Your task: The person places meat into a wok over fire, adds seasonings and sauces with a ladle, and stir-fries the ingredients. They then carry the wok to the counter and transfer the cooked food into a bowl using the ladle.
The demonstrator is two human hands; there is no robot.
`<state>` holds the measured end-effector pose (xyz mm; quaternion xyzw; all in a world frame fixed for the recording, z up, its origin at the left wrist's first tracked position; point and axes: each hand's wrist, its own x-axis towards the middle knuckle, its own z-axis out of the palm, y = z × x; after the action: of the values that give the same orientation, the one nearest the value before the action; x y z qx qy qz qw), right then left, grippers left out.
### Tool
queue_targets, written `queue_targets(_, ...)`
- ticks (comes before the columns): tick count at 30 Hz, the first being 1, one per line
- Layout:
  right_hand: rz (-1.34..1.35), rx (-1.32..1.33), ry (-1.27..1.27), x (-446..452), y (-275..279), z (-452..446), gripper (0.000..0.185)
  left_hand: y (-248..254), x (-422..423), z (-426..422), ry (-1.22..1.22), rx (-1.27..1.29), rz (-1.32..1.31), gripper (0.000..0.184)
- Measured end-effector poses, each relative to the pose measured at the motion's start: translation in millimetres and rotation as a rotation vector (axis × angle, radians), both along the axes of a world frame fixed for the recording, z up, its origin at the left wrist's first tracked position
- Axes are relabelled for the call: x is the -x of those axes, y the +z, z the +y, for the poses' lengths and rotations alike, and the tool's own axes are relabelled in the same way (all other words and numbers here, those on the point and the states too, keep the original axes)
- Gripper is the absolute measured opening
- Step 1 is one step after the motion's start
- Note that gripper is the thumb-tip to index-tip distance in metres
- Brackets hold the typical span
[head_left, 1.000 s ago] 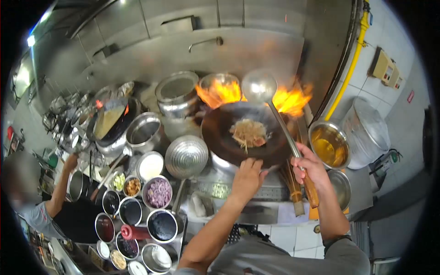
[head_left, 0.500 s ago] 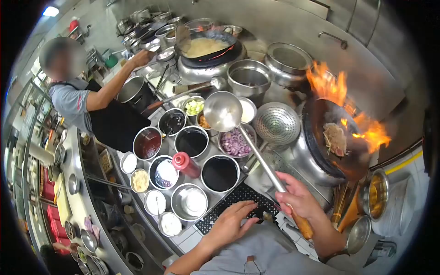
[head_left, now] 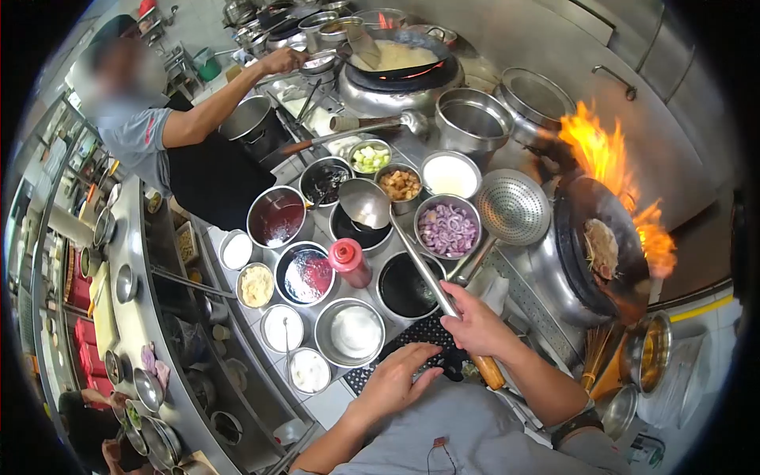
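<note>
My right hand (head_left: 477, 321) is wrapped round the handle of a long metal ladle (head_left: 365, 203), whose bowl hangs over a pot of dark sauce (head_left: 358, 229). In front of my body, my left hand (head_left: 398, 380) has its fingers apart and holds nothing. A red squeeze bottle (head_left: 349, 263) stands among the sauce pots, near an empty-looking metal pot (head_left: 350, 332). Chopped purple onion (head_left: 448, 227) fills a bowl to the right of the ladle. Farther right, a wok (head_left: 582, 237) holds noodle-like food and meat (head_left: 602, 247), with flames at its far side.
A perforated strainer (head_left: 513, 207) lies between the onion bowl and the wok. At the upper left a co-worker (head_left: 142, 131) reaches an arm toward another wok (head_left: 400, 57). A metal counter (head_left: 154, 317) runs along the left. Bowls of oil and water stand at the lower right.
The view has turned left, toward the sauce pots. My left hand has left the wok's rim. The ladle in my right hand has moved from above the wok to over the pots.
</note>
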<state>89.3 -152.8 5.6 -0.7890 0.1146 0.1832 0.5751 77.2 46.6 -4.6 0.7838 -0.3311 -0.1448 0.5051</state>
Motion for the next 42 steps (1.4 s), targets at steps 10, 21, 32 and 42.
queue_targets(10,0.081,-0.272,-0.067,-2.5,9.1,-4.9,0.06,-7.1,-2.8,15.4,0.042,-0.031,0.04,0.031)
queue_targets(21,0.084,-0.548,-0.164,13.2,10.6,-18.7,0.059,-1.6,-8.4,-2.4,-0.021,-0.054,0.009,0.03)
queue_targets(32,-0.206,-0.926,-0.621,140.0,64.8,-119.7,0.056,-1.6,-13.8,-42.9,-0.144,-0.108,-0.019,0.028)
queue_targets(42,-0.031,0.235,-0.811,245.7,37.8,-253.6,0.058,41.7,6.8,-177.1,-0.518,-0.026,-0.224,0.033)
